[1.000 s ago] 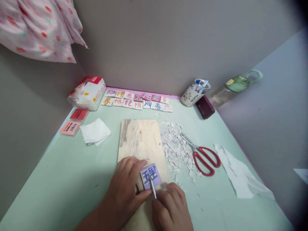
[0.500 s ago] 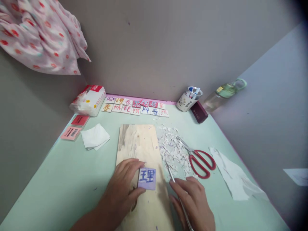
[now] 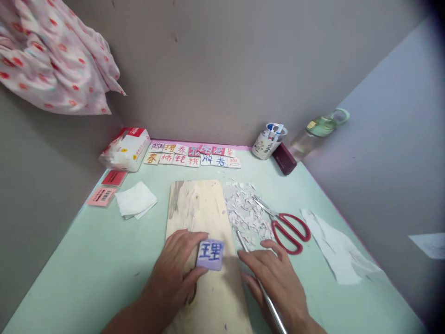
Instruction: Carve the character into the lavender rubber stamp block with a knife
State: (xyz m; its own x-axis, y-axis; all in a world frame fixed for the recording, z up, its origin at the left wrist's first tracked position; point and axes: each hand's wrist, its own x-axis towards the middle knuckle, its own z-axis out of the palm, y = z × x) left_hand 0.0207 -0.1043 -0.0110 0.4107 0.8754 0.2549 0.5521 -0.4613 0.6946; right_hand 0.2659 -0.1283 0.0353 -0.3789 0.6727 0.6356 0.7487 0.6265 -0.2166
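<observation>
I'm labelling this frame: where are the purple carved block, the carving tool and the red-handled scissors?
purple carved block point(image 3: 210, 254), head view, its inked top face.
carving tool point(image 3: 273, 308), head view, metal shaft near the bottom edge.
red-handled scissors point(image 3: 278, 222), head view, where the red handles join.

The left hand point(image 3: 175, 271) comes in from the lower left with the forearm angled up, fingers and thumb pinching a small block point(image 3: 210, 254) at its left edge. The right hand point(image 3: 278, 278) lies palm down (fingers spread forward, loosely bent), gripping a thin metal tool point(image 3: 242, 240) under the palm
</observation>
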